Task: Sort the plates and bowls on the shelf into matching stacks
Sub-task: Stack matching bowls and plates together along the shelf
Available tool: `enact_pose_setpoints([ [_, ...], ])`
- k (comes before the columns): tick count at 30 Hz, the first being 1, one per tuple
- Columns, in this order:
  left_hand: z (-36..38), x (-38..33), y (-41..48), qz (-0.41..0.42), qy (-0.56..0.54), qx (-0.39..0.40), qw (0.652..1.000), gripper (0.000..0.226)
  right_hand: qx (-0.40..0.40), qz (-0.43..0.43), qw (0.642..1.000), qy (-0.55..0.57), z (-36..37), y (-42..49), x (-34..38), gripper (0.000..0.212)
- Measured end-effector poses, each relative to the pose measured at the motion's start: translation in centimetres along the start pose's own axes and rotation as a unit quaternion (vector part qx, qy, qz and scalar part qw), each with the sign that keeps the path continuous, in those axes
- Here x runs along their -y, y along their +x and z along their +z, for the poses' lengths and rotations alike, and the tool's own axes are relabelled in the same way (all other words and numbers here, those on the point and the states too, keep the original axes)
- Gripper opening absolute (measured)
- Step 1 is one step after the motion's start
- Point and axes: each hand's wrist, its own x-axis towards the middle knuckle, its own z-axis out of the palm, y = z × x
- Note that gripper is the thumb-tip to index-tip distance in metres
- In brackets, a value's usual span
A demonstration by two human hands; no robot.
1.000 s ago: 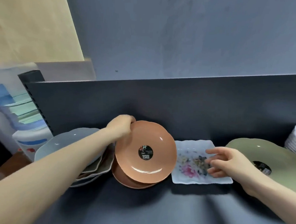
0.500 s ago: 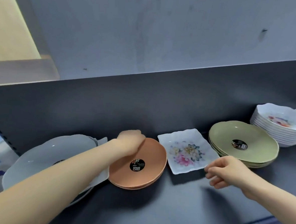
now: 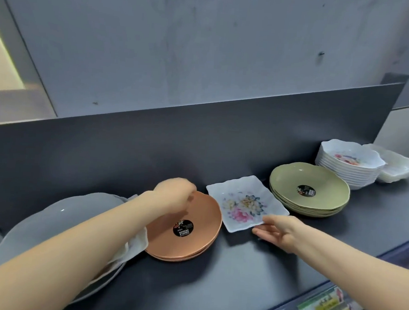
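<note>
A stack of orange plates (image 3: 189, 230) with a black sticker lies flat on the dark shelf (image 3: 215, 280). My left hand (image 3: 174, 193) is over its back rim, fingers curled down on the top plate's edge. Right of the stack lies a single square white plate with a flower print (image 3: 243, 202). My right hand (image 3: 275, 231) reaches its front right corner with fingers stretched out, the tips touching the edge. Further right stand a stack of green plates (image 3: 309, 192) and a stack of white flowered bowls (image 3: 349, 163).
Large grey-blue plates (image 3: 50, 229) are piled at the left under my left forearm, with a cream plate (image 3: 135, 244) poking out. Cream dishes (image 3: 399, 166) stand at the far right. A dark back panel (image 3: 199, 142) closes the shelf; label strips (image 3: 328, 306) line its front edge.
The orange plate, tilted in my left hand before, now lies flat on the orange stack. My right hand drew back from the flowered plate, then reached out to its front right corner.
</note>
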Motion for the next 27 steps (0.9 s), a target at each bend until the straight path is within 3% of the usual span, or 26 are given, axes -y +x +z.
enact_pose_setpoints([
  [3, -0.1, -0.6, 0.1, 0.027, -0.010, -0.009, 1.000, 0.027, -0.045, -0.067, 0.997, -0.004, 0.5, -0.7, 0.2, 0.020],
  [9, -0.6, -1.0, 1.2, 0.057, -0.017, -0.008, 0.998, 0.044, -0.075, -0.176, 0.982, -0.003, -2.2, -4.6, 3.6, 0.026],
  [13, -0.4, -2.1, 2.1, 0.070, -0.045, 0.017, 0.996, 0.036, -0.084, -0.204, 0.975, 0.033, -5.4, -6.9, 5.7, 0.028],
  [17, 0.2, -3.3, 3.4, 0.048, 0.007, 0.081, 0.996, 0.017, -0.108, -0.195, 0.973, 0.068, -8.4, -8.0, 5.2, 0.017],
  [20, 0.3, -3.9, 4.6, 0.018, 0.020, 0.087, 0.996, 0.012, -0.127, -0.189, 0.971, 0.077, -11.1, -8.3, 4.5, 0.014],
  [24, -0.7, -4.5, 5.8, -0.064, -0.037, 0.070, 0.995, 0.023, -0.149, -0.194, 0.964, 0.101, -14.8, -8.3, 4.3, 0.012],
  [27, -0.8, -5.3, 6.1, -0.128, -0.124, 0.101, 0.979, 0.027, -0.158, -0.197, 0.961, 0.114, -17.4, -7.9, 4.7, 0.017],
])
